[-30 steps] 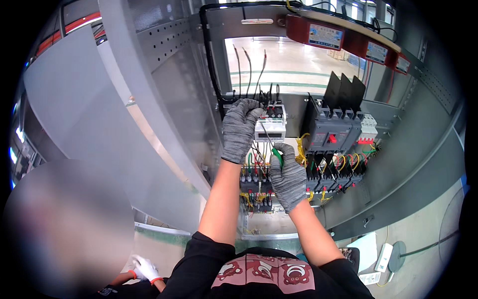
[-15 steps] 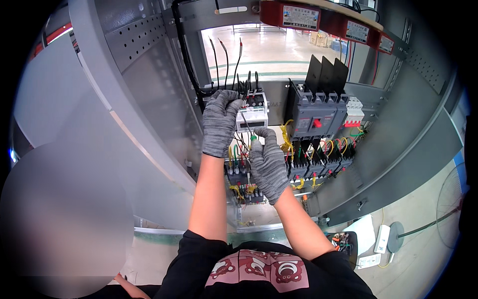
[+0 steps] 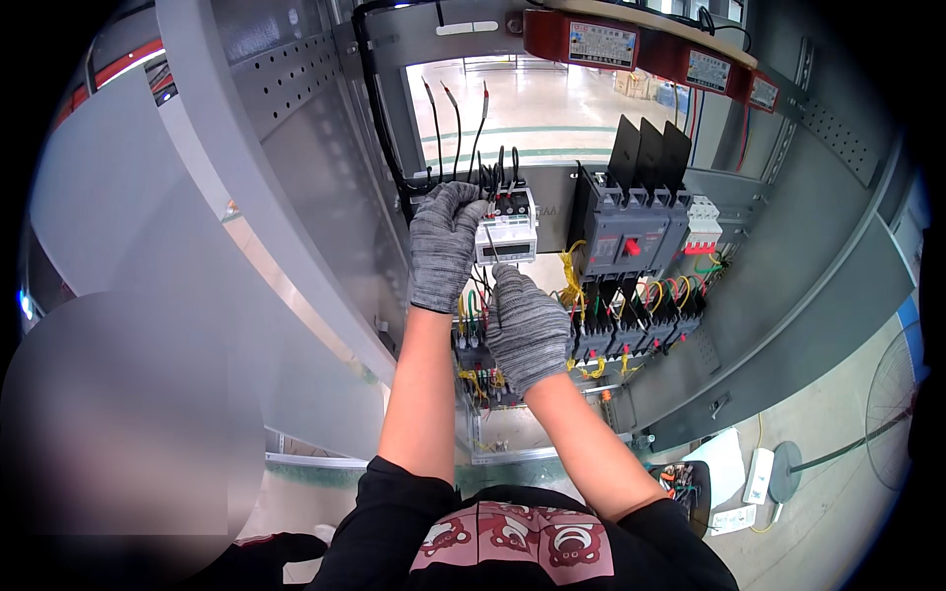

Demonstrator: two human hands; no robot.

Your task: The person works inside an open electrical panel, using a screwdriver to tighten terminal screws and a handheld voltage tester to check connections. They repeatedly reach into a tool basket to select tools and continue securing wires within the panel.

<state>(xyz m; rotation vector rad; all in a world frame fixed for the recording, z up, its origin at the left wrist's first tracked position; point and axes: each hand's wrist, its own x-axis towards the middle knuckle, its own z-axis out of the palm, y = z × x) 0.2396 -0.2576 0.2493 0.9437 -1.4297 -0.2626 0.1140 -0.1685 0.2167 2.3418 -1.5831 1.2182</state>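
Note:
Both hands wear grey knit gloves inside an open grey electrical cabinet. My left hand (image 3: 445,243) is raised with its fingertips pinching thin black wires (image 3: 490,182) at the top left of a small white meter module (image 3: 506,229). My right hand (image 3: 527,323) sits just below that module and holds a thin dark wire or tool shaft that runs up toward it. Under my hands lies a row of small breakers with yellow, green and red wires (image 3: 631,305).
A large black breaker (image 3: 631,231) with a red button stands right of the module, small white-and-red breakers (image 3: 702,225) beyond it. Red-brown transformers (image 3: 641,49) hang on top. The grey cabinet side panel (image 3: 296,197) stands left. A white power strip (image 3: 759,473) lies on the floor.
The view has tilted, so the cabinet sits higher in the picture. My left hand stays at the wires on the module; my right hand has come up closer beneath the module.

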